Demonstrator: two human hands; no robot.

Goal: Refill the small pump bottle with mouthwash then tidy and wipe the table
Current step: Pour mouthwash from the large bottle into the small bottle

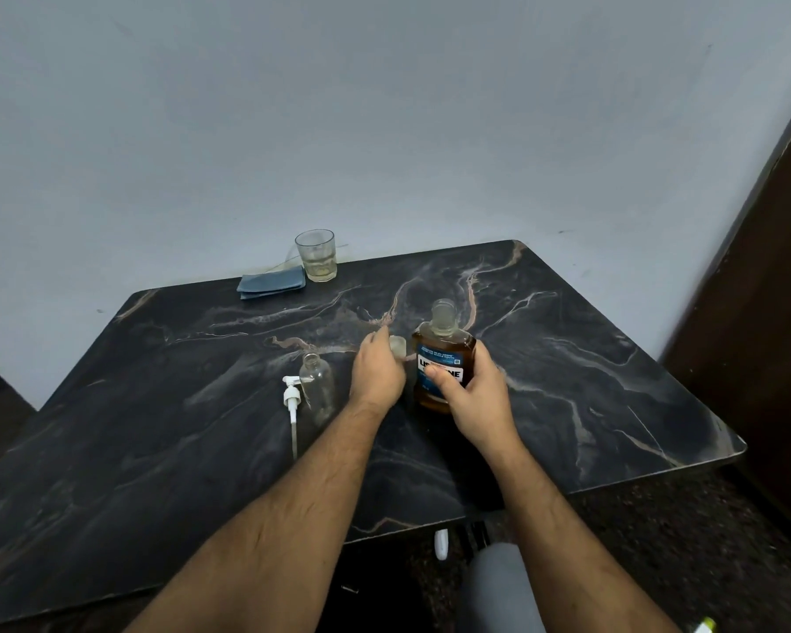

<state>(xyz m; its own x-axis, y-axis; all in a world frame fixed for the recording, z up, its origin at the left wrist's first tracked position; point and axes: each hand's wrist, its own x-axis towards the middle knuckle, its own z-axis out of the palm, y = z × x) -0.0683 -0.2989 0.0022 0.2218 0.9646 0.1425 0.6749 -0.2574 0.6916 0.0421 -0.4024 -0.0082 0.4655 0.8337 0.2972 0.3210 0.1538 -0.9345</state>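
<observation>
A mouthwash bottle (444, 354) with amber liquid and a blue label stands upright on the dark marble table (202, 450), its neck uncapped. My right hand (473, 397) grips its lower body. Just left of it, my left hand (377, 372) holds a clear cap (398, 347) at the fingertips, low over the table. The small clear pump bottle (317, 386) stands open and looks empty, left of my left hand. Its white pump head (292, 397) with its long tube lies flat on the table beside it.
A folded blue-grey cloth (271, 282) and a drinking glass (317, 254) with a little pale liquid sit at the table's far edge by the wall. A dark wooden panel (759, 290) stands to the right. My knee (498, 582) shows below the table's near edge.
</observation>
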